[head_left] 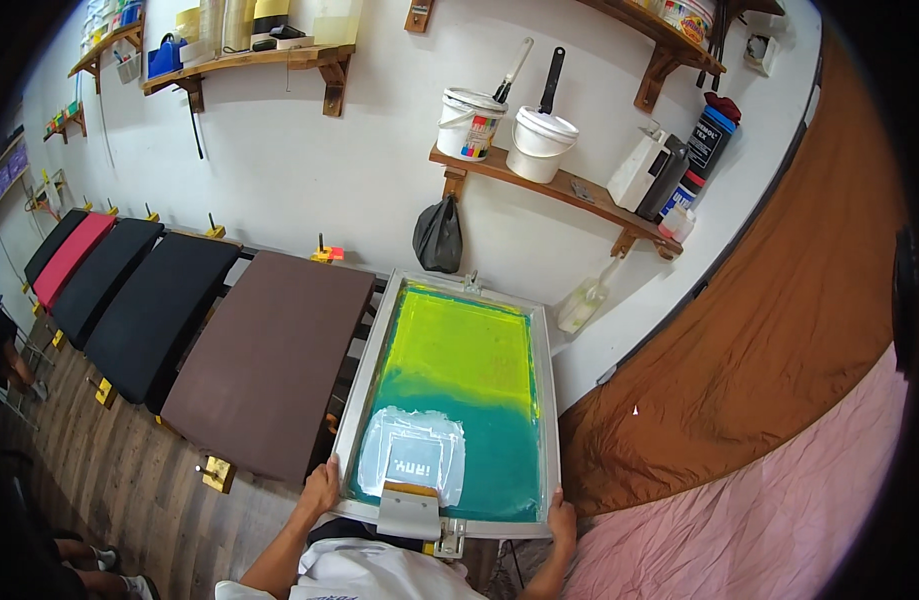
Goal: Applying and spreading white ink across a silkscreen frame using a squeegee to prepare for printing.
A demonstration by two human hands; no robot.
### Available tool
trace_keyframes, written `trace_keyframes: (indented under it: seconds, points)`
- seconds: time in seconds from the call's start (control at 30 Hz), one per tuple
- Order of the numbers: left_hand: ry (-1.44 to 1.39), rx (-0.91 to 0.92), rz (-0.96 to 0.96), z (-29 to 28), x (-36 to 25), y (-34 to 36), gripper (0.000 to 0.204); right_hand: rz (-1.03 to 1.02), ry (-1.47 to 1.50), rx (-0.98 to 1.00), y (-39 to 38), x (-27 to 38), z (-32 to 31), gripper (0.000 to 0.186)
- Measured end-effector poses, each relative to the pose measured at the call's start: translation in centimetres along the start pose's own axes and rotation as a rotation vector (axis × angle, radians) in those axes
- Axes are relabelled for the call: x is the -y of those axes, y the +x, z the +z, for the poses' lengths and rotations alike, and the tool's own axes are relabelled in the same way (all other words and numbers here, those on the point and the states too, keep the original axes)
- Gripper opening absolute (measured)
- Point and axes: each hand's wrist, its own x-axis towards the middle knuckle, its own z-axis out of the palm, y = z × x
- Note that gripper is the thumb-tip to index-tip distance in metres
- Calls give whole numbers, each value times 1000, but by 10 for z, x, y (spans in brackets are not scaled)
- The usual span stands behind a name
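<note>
A screen printing frame (550,430) with a pale metal rim lies in front of me. Its mesh (499,450) is teal, with a yellow-green area (459,345) over the far part. White ink (374,455) surrounds a small lettered stencil near the close edge. A squeegee (409,517) with a grey metal holder rests across that close edge. My left hand (322,487) grips the frame's near left corner, and my right hand (561,517) holds the near right corner. Fingers on both hands are partly hidden by the rim.
Left of the frame stands a row of printing boards, the nearest brown (269,360), others black (164,310) and one red (74,262). A wall shelf (549,188) carries white buckets (542,145) and bottles. Brown cloth (719,370) hangs at right. People's legs (89,555) show lower left.
</note>
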Motion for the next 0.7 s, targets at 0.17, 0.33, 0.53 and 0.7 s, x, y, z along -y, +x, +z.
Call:
trace_keyframes:
  seconds: [0.17,0.33,0.53,0.7]
  points:
    - [43,35,-3,1,7,4,87,36,-30,-12,-9,10,-7,82]
    - [20,56,-20,-1,7,5,86,9,-1,-13,-3,2,-6,81]
    - [26,66,-38,-4,2,3,85,35,16,-13,-8,11,-10,81]
    - [33,68,-40,-8,-5,0,85,31,3,-2,0,-2,-5,84]
